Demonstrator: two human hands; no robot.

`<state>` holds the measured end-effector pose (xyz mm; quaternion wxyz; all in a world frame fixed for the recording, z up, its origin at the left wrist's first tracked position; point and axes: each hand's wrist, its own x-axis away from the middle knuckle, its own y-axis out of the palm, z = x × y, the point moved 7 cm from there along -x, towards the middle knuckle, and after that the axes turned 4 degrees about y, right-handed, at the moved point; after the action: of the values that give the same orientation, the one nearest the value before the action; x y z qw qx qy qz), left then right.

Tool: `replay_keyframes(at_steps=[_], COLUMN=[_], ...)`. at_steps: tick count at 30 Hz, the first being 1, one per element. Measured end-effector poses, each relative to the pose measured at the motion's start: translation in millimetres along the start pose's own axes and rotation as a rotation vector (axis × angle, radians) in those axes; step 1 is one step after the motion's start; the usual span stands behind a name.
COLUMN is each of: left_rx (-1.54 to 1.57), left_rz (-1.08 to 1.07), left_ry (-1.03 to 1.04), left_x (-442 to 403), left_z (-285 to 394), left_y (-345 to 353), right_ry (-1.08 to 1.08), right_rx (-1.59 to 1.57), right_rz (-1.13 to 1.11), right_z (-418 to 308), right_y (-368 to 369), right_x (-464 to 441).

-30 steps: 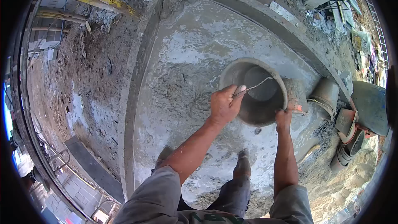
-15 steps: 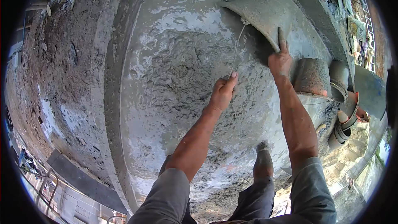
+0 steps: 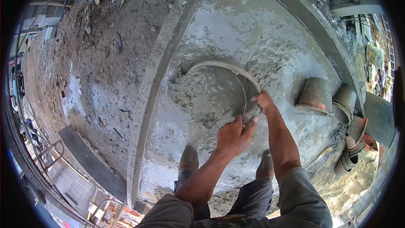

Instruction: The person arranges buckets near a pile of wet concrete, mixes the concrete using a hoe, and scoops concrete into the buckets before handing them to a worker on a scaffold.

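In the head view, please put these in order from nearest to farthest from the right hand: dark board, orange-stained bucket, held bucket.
1. Held bucket: its rim is at the right hand.
2. Orange-stained bucket: to the hand's right.
3. Dark board: lower left of the view.

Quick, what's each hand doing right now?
Left hand: closed, holding the wire handle.
Right hand: closed, holding the bucket rim.

Right hand (image 3: 264, 100) curled — left hand (image 3: 235, 136) near
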<state>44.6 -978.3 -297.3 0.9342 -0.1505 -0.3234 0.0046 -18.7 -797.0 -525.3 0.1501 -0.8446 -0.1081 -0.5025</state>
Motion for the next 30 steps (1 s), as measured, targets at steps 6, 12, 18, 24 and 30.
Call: replay_keyframes(at_steps=[6,12,18,24,30], left_rx=[0.088,0.351,0.532,0.466,0.685], left_rz=[-0.093,0.104,0.22,0.447,0.551], left_ry=[0.202,0.107,-0.053,-0.232,-0.181], left_x=[-27.0,-28.0,-57.4,-18.9,97.4], left_z=[-37.4,-68.6,-41.9,22.9,118.7], left_y=[69.7,9.8,4.4,-45.3,-170.5], right_ry=[0.386,-0.07,0.1,0.252,0.569], right_rx=[-0.002,0.077,0.515,0.35,0.203], right_rz=[0.065,0.29,0.337,0.546,0.285], right_z=[26.6,66.2,150.0,254.5,233.9], right_y=[-26.8,-63.6,-156.0,-239.2,-241.8], right_x=[-30.8,45.6,254.0,416.9,482.6])
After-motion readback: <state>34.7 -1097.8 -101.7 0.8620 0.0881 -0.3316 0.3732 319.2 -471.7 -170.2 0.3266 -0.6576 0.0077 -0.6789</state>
